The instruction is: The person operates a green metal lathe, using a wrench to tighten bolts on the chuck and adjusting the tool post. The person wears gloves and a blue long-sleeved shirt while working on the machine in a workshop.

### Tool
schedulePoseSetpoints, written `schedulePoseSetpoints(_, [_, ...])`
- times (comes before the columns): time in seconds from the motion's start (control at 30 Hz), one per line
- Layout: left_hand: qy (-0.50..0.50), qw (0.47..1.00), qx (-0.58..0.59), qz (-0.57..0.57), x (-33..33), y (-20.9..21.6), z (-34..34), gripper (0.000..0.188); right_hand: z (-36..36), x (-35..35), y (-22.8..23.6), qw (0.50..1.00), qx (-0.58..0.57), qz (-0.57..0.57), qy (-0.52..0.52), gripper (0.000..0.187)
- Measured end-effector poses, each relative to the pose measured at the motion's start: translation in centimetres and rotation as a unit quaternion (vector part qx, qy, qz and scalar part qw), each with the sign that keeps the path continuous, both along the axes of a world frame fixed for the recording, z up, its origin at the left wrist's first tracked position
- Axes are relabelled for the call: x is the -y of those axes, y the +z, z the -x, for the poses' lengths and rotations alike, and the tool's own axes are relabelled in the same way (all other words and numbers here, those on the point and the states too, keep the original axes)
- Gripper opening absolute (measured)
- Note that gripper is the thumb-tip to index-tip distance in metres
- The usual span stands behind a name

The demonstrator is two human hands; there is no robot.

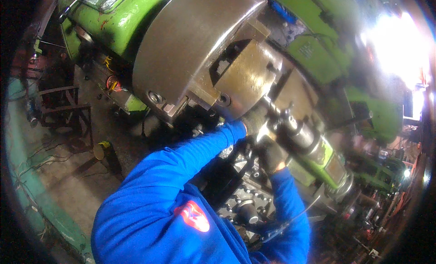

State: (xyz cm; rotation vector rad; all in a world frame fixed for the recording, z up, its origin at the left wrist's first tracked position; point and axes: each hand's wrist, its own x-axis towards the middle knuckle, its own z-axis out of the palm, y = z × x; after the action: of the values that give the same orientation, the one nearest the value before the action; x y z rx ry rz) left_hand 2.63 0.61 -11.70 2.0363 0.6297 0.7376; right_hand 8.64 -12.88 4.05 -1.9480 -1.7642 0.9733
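A wide steel lathe chuck (pixel 190 50) fills the upper middle, and a brass-coloured block (pixel 249 75) sits between its jaws. Facing the block is a drill bit (pixel 272 106), carried by the steel tailstock quill (pixel 302 134). My left hand (pixel 255 120), in a dark glove, is beside the bit and just below the block; its fingers are hidden. Close under it, my gloved right hand (pixel 271 154) is curled next to the quill. A bright, glaring patch shows between both hands, and what the right hand grips cannot be made out.
The green lathe headstock (pixel 122 25) stands at upper left, and the green tailstock body (pixel 324 157) is right of my hands. A bolted tool post (pixel 247 211) lies below them. A metal rack (pixel 68 107) stands at left. Strong lamp glare covers the upper right.
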Motion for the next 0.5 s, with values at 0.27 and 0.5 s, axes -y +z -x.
schedulePoseSetpoints(0.27, [-0.078, 0.954, -0.049, 0.286, -2.0, 11.5, 3.6, 0.025, -0.8, 0.7, -1.7, 1.0, 0.001, 0.016, -0.006, 0.022])
schedulePoseSetpoints(0.5, [-0.049, 0.986, -0.085, 0.131, -1.3, 7.7, 2.0, 0.025, -1.3, 0.6, -1.0, 0.94, -0.209, 0.132, -0.236, 0.018])
